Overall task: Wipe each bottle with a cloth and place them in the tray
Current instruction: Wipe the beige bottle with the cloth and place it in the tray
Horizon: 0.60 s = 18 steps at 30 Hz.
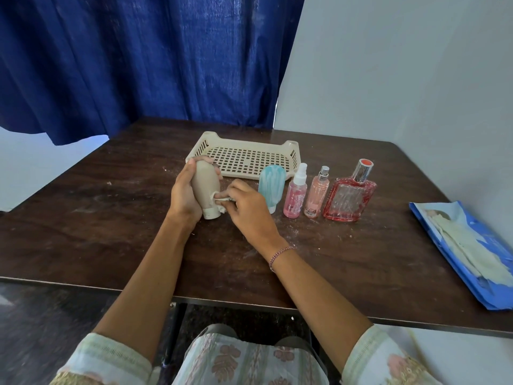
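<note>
My left hand (183, 193) grips a beige tube bottle (205, 187) standing cap-down on the table. Against the bottle's lower right side my right hand (244, 207) presses a small white cloth (220, 202). A cream perforated tray (247, 158) lies just behind, with nothing in it. To the right stands a row: a teal-and-white tube (270, 186), a pink spray bottle (296, 193), a slimmer peach spray bottle (317, 194) and a flat red glass perfume bottle (350, 194).
The dark wooden table (111, 218) carries white specks. A blue packet with pale gloves (466, 251) lies at the right edge. A blue curtain (138, 65) hangs behind, and a grey wall (402, 79) stands to the right.
</note>
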Motion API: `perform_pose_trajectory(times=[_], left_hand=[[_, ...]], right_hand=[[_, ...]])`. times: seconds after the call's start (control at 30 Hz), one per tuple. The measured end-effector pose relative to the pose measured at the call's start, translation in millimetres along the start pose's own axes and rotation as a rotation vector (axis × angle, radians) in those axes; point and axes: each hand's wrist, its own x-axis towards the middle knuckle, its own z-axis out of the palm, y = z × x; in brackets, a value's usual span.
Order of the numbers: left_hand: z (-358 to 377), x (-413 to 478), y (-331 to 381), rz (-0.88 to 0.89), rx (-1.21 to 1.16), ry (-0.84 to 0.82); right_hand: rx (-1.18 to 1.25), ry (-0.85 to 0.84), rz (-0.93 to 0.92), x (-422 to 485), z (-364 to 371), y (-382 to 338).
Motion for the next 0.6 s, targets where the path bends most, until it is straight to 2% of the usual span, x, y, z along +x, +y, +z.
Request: perform_pose_trajectory(times=[0.2,0.5,0.6], left_hand=[[4.7,-1.0,-0.3,-0.054,-0.063,-0.093],[-0.3,1.3,-0.4,-0.037,-0.027,0.063],[-0.7,0.9,-0.9,-0.082,-0.047,0.040]], right_hand=[[-0.050,0.151,-0.015,2.7,-0.7,-1.8],[0.017,-0.030,-0.013,1.7,0.8,-0.5],[0.021,-0.067,-0.021,0.7,-0.9,-1.4]])
